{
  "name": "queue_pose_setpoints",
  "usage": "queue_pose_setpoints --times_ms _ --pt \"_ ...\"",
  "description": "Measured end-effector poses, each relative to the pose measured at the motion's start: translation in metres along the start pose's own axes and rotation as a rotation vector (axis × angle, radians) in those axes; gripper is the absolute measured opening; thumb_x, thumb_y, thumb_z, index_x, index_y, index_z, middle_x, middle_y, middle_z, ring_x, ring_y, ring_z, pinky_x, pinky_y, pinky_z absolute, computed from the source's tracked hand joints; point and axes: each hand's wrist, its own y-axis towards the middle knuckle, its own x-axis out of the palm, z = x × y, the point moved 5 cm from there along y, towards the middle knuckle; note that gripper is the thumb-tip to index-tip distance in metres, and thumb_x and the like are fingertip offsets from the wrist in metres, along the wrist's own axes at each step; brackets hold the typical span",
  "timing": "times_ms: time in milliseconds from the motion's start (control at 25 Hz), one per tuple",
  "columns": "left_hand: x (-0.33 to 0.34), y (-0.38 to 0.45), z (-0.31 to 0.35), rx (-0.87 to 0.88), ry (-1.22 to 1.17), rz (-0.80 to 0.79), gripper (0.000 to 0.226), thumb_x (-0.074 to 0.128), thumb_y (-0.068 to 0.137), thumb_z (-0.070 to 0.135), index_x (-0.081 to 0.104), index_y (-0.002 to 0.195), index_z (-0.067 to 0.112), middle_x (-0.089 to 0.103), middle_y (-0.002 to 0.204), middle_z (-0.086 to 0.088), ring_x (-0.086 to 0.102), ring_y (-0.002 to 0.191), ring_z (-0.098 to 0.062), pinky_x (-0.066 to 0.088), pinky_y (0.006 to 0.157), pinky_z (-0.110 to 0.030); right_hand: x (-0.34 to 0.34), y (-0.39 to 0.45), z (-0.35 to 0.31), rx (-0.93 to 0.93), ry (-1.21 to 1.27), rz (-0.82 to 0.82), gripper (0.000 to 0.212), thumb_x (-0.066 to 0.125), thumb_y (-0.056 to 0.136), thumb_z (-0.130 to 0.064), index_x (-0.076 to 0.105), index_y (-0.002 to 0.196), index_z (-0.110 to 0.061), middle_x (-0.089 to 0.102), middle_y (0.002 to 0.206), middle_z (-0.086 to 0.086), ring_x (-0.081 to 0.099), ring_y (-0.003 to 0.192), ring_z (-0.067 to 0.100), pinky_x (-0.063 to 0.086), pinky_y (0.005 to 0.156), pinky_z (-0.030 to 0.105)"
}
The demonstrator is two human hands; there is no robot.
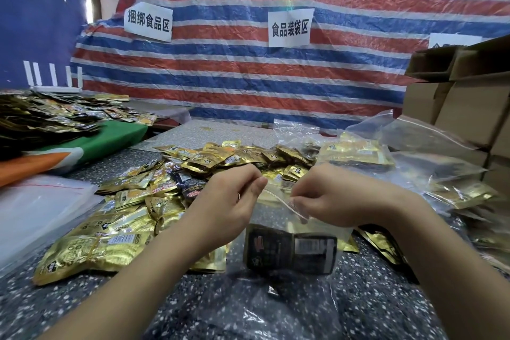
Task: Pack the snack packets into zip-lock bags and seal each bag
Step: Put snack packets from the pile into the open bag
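Observation:
A clear zip-lock bag (pixel 278 215) stands upright on the speckled table, with dark and gold snack packets (pixel 289 248) inside it. My left hand (pixel 229 199) pinches the left end of the bag's top strip. My right hand (pixel 328 201) pinches the same strip at the right. A loose heap of gold snack packets (pixel 132 201) lies behind and to the left of the bag. Filled zip-lock bags (pixel 358 154) are piled at the right.
A stack of empty clear bags (pixel 36 207) lies at the left edge. Cardboard boxes (pixel 463 107) stand at the right. Another packet pile (pixel 47 116) rests on a green cloth at the far left. A striped tarp with paper signs (pixel 289 26) hangs behind.

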Motion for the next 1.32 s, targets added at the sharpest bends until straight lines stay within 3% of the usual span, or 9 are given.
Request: queue_pose_setpoints --times_ms 280,440,560,600,720,800,920,1200,1320 --pt "-0.018 0.003 0.023 0.076 -0.067 0.212 0.024 0.049 0.098 0.029 0.058 0.079 0.016 0.053 0.063 0.0 0.049 0.058 -0.016 0.038 0.052 -0.03 -0.04 -0.018 -0.008 -0.064 0.077 0.273 0.035 0.055 0.097 -0.033 0.068 0.07 -0.016 0.063 0.059 -0.009 0.047 0.046 0.006 0.039 0.05 0.024" --pt "-0.012 0.002 0.021 0.08 0.009 0.146 0.027 0.048 0.098 0.027 0.056 0.077 0.013 0.051 0.064 0.001 0.046 0.06 -0.013 0.033 0.054 -0.022 -0.033 -0.015 -0.007 -0.039 -0.003 0.207 0.034 0.054 0.098 -0.034 0.069 0.074 -0.015 0.065 0.062 -0.004 0.055 0.054 0.008 0.041 0.052 0.025" --pt "-0.005 0.0 0.013 0.075 0.11 0.085 0.034 0.046 0.097 0.033 0.057 0.074 0.01 0.052 0.062 0.0 0.047 0.062 -0.015 0.034 0.055 -0.022 -0.029 -0.011 0.002 -0.001 0.115 0.181 0.029 0.054 0.098 -0.035 0.07 0.078 -0.021 0.07 0.068 -0.007 0.063 0.06 0.006 0.049 0.055 0.024" --pt "-0.003 -0.001 0.01 0.073 0.134 0.065 0.036 0.045 0.097 0.035 0.057 0.074 0.01 0.052 0.062 0.0 0.048 0.06 -0.015 0.036 0.055 -0.025 -0.031 -0.011 0.008 0.02 0.206 0.212 0.028 0.054 0.098 -0.034 0.07 0.078 -0.022 0.071 0.069 -0.007 0.064 0.06 0.007 0.05 0.056 0.024" --pt "0.003 -0.003 0.006 0.072 0.211 0.003 0.041 0.042 0.098 0.039 0.053 0.069 0.012 0.051 0.059 0.001 0.046 0.056 -0.013 0.039 0.055 -0.035 -0.037 -0.009 0.034 0.119 0.395 0.398 0.028 0.052 0.099 -0.033 0.069 0.08 -0.02 0.073 0.069 -0.005 0.068 0.068 0.027 0.053 0.064 0.043" --pt "0.005 -0.005 0.006 0.086 0.274 -0.013 0.043 0.04 0.098 0.04 0.05 0.066 0.013 0.048 0.057 0.003 0.045 0.054 -0.013 0.038 0.055 -0.035 -0.034 0.0 0.049 0.205 0.347 0.477 0.03 0.052 0.099 -0.035 0.069 0.079 -0.021 0.071 0.067 -0.008 0.065 0.067 0.027 0.05 0.061 0.03" --pt "0.006 -0.004 0.004 0.075 0.318 -0.034 0.044 0.04 0.097 0.04 0.048 0.062 0.014 0.047 0.054 0.003 0.045 0.052 -0.014 0.04 0.054 -0.035 -0.019 0.033 0.066 0.303 0.247 0.424 0.032 0.054 0.099 -0.032 0.065 0.072 -0.018 0.069 0.066 0.001 0.055 0.054 0.015 0.042 0.052 0.026" --pt "0.007 -0.005 0.003 0.049 0.348 -0.061 0.04 0.043 0.094 0.036 0.042 0.058 0.018 0.045 0.052 0.003 0.043 0.05 -0.014 0.035 0.051 -0.032 -0.002 0.111 0.114 0.455 -0.275 0.181 0.011 0.056 0.09 -0.011 0.066 0.09 -0.013 0.067 0.088 0.003 0.062 0.078 0.02 0.048 0.059 0.029" --pt "0.008 -0.004 0.004 0.059 0.386 -0.073 0.039 0.044 0.094 0.035 0.04 0.059 0.019 0.041 0.052 0.004 0.04 0.051 -0.014 0.031 0.05 -0.031 0.013 0.128 0.124 0.462 -0.487 0.032 0.011 0.06 0.086 -0.018 0.064 0.095 -0.013 0.059 0.081 -0.001 0.058 0.075 0.018 0.049 0.064 0.031"
